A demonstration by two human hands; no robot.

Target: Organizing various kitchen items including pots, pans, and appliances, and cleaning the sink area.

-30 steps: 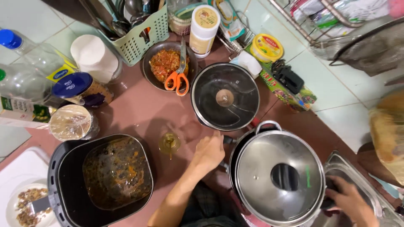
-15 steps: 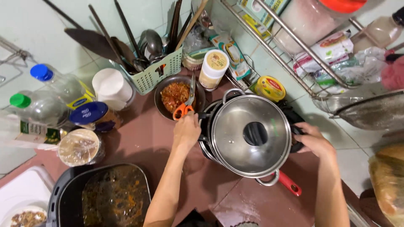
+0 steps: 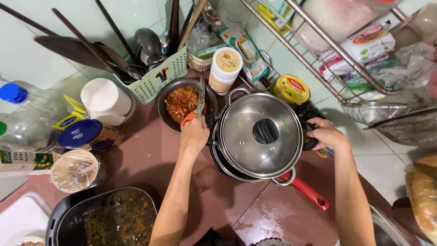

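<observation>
At counter centre: both hands gripping lidded steel pot.
Left hand and right hand closed on side handles of pot, sitting atop red-handled pan; chilli bowl beside. Step judged: positioning pot; level grip needed.

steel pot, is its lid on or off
On. The lid sits flat across the steel pot, black knob up, as both hands grip its sides.

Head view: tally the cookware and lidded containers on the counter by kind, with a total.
Lidded steel pot, held by left hand and right hand: 1
Red-handled pan under it: 1
Dark bowl of red food: 1
Black basket of cooked food: 1
Blue-capped bottle: 1
Blue-lidded jar: 1
Yellow-lidded tub: 1
Total: 7
</observation>
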